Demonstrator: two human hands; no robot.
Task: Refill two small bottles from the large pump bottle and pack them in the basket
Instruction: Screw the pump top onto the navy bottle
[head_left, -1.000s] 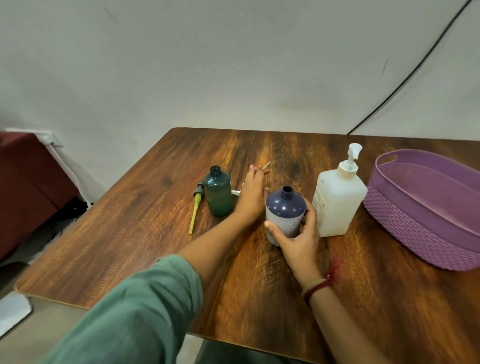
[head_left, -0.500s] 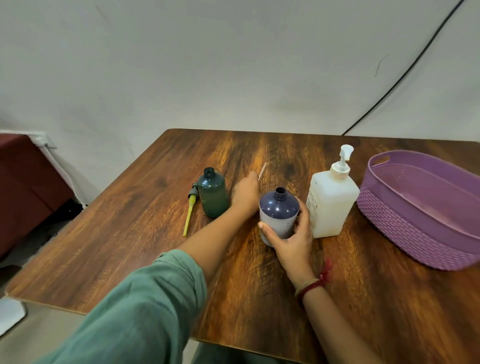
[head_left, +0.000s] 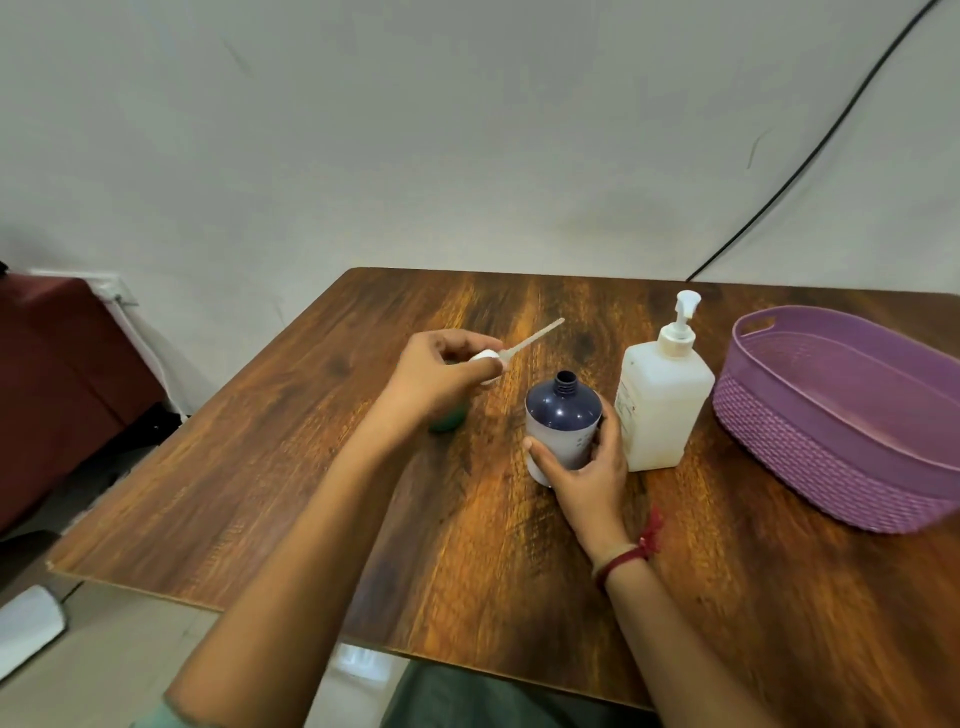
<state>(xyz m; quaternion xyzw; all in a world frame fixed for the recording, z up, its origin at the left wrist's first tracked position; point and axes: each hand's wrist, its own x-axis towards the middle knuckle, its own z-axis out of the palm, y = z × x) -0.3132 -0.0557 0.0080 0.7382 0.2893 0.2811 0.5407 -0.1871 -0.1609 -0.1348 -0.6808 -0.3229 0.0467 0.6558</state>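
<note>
My right hand (head_left: 587, 478) grips the uncapped navy bottle (head_left: 563, 415), upright on the counter (head_left: 311, 467) just beside the large pump bottle (head_left: 662, 405). My left hand (head_left: 441, 374) pinches a white pump cap (head_left: 484, 356) (tube pointing away) in the air.

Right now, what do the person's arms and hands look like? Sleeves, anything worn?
The left hand and right hand are bare, with no gloves. On the left arm only the edge of a muted green sleeve shows at the bottom of the frame. The right wrist wears a dark red thread band with a small red tassel. No sleeve is in view on the right arm.
</note>
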